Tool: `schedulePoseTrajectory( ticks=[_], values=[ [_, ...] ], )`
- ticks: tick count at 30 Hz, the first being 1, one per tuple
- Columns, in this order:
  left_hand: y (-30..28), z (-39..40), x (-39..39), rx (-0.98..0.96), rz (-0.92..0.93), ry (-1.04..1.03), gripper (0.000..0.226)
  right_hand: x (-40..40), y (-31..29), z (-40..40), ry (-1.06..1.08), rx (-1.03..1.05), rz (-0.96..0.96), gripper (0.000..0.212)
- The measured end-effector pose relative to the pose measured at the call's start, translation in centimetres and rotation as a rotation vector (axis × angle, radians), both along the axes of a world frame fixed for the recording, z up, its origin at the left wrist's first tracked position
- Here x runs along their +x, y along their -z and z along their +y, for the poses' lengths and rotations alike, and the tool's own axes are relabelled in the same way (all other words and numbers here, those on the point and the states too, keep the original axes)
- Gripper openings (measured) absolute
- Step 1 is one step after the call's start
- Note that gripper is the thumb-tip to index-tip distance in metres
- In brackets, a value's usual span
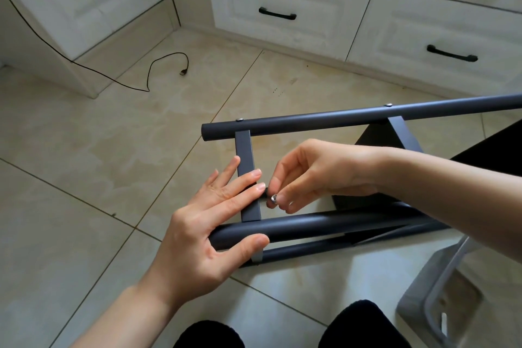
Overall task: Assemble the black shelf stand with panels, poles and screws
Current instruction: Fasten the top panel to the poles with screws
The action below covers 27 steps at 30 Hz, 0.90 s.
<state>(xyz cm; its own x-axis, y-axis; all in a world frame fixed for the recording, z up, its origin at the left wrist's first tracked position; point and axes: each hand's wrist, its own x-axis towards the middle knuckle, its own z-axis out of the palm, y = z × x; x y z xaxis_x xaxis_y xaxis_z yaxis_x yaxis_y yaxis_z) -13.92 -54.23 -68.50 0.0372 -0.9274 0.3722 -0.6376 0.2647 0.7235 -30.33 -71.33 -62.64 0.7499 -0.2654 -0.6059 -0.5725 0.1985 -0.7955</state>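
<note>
The black shelf stand lies on its side on the tiled floor. Its far pole [353,118] carries two silver screw heads, and a flat crossbar [245,154] runs from it down to the near pole [324,224]. My left hand [209,223] holds the near pole's end, thumb under it and straight fingers lying across the crossbar. My right hand [313,175] pinches a small silver screw [274,198] just right of the crossbar's lower end. A black panel [387,138] sits between the poles, partly hidden by my right arm.
White cabinet drawers with black handles [277,13] line the back wall. A black cable with a USB plug [183,72] trails over the floor at the left. A grey stool [440,299] stands at the lower right. My knees [353,328] are at the bottom edge.
</note>
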Motion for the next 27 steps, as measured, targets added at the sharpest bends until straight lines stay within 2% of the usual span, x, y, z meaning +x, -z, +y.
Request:
schedulePoseTrajectory(
  ticks=[8, 14, 19, 23, 27],
  values=[
    [0.0, -0.1, -0.1, -0.014, 0.011, 0.001, 0.056, 1.2, 1.0, 0.7, -0.084, 0.006, 0.038, 0.006],
    [0.1, 0.0, -0.1, -0.021, 0.025, -0.002, 0.055, 1.3, 1.5, 0.9, -0.084, 0.041, 0.018, 0.013],
    [0.1, 0.0, -0.1, -0.012, 0.036, -0.010, 0.057, 1.6, 1.7, 0.8, -0.080, 0.028, 0.018, 0.031],
    [0.0, 0.0, -0.2, -0.014, 0.053, -0.007, 0.056, 2.1, 1.9, 1.2, -0.103, 0.049, -0.009, 0.011],
    [0.1, 0.0, -0.1, -0.019, 0.045, -0.004, 0.055, 2.1, 2.2, 1.6, -0.108, 0.131, -0.023, 0.013]
  ],
)
